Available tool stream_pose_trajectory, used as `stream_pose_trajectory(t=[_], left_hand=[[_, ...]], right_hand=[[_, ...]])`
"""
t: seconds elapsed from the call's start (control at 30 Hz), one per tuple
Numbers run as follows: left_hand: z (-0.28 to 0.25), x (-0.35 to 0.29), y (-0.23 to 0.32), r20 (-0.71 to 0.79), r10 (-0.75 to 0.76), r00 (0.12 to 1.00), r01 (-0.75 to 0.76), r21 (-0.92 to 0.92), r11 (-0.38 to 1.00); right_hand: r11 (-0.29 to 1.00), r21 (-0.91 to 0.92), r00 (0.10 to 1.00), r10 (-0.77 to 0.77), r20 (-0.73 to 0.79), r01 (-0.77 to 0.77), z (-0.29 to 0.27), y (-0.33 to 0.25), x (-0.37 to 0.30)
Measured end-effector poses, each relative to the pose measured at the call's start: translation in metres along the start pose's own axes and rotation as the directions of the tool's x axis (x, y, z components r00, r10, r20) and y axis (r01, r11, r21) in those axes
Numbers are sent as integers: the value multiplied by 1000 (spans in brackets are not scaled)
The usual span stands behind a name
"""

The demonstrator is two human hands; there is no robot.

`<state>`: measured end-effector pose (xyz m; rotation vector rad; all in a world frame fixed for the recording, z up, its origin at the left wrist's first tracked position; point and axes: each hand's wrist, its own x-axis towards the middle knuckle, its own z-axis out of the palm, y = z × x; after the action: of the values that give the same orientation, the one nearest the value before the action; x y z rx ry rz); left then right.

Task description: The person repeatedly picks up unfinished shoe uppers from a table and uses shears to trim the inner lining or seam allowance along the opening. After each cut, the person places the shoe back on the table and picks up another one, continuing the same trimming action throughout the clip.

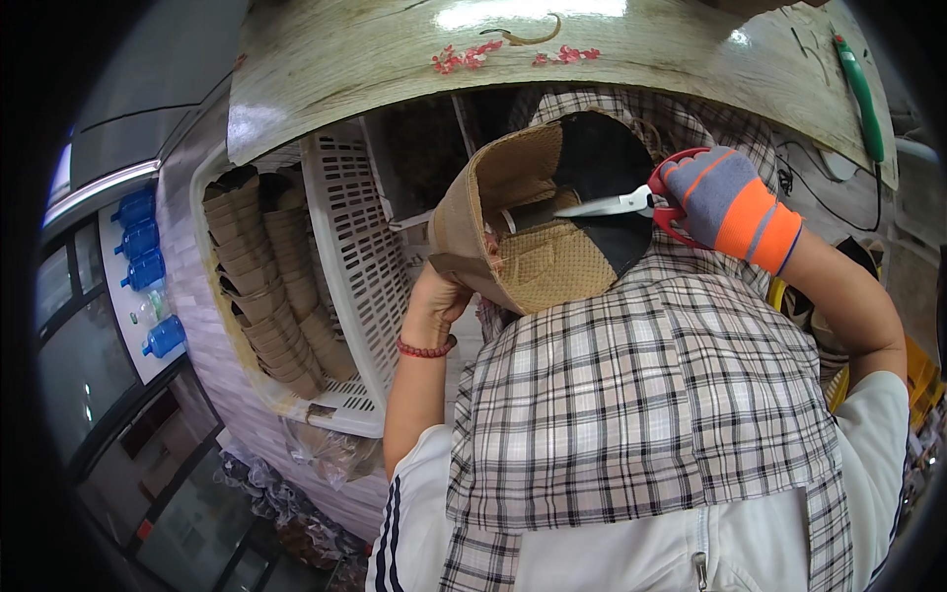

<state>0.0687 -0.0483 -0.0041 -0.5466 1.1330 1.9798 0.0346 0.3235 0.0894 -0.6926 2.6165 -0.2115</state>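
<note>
My left hand (440,296), bare with a red beaded bracelet at the wrist, grips the near left side of a tan-and-black cup-shaped fabric piece (456,229). The piece is tilted with its wide opening toward me, showing a textured tan lining and a black panel. Some left fingertips show inside it; the rest are hidden behind its wall. My right hand (728,202), in a grey-and-orange glove, is closed round the red handles of a pair of scissors (617,204). Their blades point left into the piece's opening, and the tip is near the lining.
A white plastic basket (357,232) on the left holds stacked tan cup-shaped pieces (261,296). Ahead is a wood-grain table (345,69) with red scraps (464,59) and a green-handled tool (858,94) with a cord. A checked apron (631,414) covers my lap.
</note>
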Motion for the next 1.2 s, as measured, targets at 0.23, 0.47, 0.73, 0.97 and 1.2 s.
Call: stream_pose_trajectory(t=[0.23,0.47,0.73,0.97,1.2], left_hand=[[1,0,-5,-70,-19,997,17,-29,999],[-5,2,-10,-124,-52,991,36,-133,990],[-11,5,-13,-108,-71,992,57,-123,991],[-4,0,-12,-100,-34,994,23,-106,994],[-6,0,-12,-102,-42,994,29,-126,992]], right_hand=[[991,66,976,-105,-191,119,3,-32,20],[991,7,980,-129,-153,132,8,-49,39],[993,-86,997,-78,-7,77,10,-51,44],[994,103,987,-25,-161,42,7,3,9],[989,77,972,-110,-206,129,7,-2,8]])
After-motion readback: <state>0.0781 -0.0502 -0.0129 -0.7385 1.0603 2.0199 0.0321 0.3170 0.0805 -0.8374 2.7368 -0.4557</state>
